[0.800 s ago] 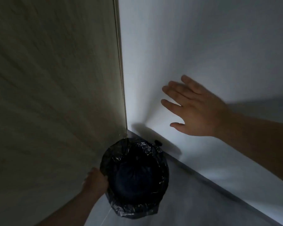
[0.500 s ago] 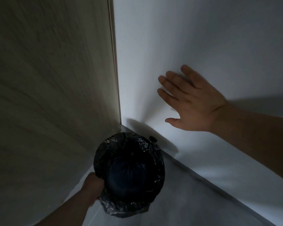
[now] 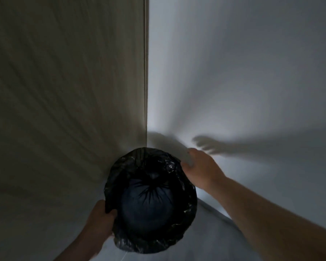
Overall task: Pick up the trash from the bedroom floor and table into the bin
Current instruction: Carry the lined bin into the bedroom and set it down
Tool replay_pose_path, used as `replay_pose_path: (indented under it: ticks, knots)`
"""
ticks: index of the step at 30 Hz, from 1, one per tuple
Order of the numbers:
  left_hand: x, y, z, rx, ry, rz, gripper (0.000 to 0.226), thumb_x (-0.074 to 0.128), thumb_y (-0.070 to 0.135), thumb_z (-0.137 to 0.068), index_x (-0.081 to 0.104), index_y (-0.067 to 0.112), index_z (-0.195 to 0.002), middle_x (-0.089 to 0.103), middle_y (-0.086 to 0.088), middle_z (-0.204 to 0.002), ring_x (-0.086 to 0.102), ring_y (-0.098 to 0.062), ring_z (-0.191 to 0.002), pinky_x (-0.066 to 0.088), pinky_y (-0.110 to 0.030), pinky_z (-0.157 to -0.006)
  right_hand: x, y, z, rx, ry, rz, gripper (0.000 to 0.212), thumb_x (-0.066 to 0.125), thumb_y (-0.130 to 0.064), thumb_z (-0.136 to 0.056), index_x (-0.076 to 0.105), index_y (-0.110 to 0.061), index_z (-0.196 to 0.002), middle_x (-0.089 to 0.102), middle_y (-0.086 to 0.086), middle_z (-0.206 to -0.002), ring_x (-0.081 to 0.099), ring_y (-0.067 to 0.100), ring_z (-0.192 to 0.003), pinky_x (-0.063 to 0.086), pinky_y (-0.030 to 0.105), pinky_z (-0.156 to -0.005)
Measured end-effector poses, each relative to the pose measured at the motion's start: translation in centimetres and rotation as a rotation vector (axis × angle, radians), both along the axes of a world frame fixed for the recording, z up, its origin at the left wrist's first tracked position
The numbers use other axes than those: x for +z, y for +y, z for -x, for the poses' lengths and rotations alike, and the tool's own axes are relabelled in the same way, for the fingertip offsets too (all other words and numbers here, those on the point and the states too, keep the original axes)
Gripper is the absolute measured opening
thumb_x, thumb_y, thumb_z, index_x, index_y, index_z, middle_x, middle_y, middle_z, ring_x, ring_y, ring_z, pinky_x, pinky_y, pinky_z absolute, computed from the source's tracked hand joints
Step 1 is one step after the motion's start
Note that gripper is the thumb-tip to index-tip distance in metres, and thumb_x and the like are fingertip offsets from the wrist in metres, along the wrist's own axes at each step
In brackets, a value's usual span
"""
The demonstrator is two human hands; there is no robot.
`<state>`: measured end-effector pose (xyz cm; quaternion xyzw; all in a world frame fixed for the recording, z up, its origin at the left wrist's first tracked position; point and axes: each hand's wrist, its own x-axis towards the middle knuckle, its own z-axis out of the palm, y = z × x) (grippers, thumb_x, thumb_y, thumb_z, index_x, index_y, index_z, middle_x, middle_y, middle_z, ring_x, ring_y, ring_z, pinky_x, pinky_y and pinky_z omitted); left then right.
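Right hand dropped off white wall to far-right rim of round black-bagged bin; blurred, I can't tell its grip. Left hand grips near-left rim, thumb inside. Bin by beige wood-grain panel.

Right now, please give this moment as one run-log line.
left hand: grips bin rim, near side | right hand: at far rim, grip unclear | bin: black liner, beside wall
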<state>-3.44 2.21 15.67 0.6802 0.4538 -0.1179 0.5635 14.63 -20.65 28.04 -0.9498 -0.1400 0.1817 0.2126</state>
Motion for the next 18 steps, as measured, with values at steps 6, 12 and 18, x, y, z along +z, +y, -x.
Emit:
replay_pose_path:
  ticks: [6, 12, 18]
  knots:
    - [16.3, -1.6, 1.3, 0.130, -0.193, 0.074, 0.016, 0.062, 0.013, -0.076, 0.054, 0.005, -0.087, 0.061, -0.022, -0.087, 0.059, -0.032, -0.077, 0.049, -0.042, -0.064, 10.0, 0.4, 2.7, -0.328, 0.256, -0.399, 0.016, 0.056, -0.026, -0.089, 0.070, -0.019, -0.089, 0.072, 0.005, -0.089, 0.067, 0.025, -0.087, 0.052, 0.035, -0.079]
    - [30.9, -3.8, 7.1, 0.238, -0.250, 0.137, 0.015, 0.052, 0.013, -0.094, 0.058, 0.004, -0.105, 0.066, -0.018, -0.098, 0.064, -0.030, -0.085, 0.054, -0.033, -0.058, 20.9, -1.2, 8.7, -0.500, 0.350, -0.748, 0.017, 0.058, -0.019, -0.089, 0.075, -0.019, -0.090, 0.075, 0.010, -0.091, 0.070, 0.032, -0.090, 0.055, 0.051, -0.087]
    - [42.0, -4.3, 17.3, 0.336, -0.241, -0.066, 0.024, 0.057, 0.023, -0.089, 0.062, -0.001, -0.088, 0.067, -0.022, -0.085, 0.064, -0.028, -0.074, 0.052, -0.040, -0.067, 28.3, -1.9, 18.3, -0.467, 0.544, -0.846, 0.020, 0.058, -0.019, -0.091, 0.072, -0.023, -0.104, 0.074, 0.006, -0.103, 0.069, 0.031, -0.095, 0.051, 0.050, -0.094]
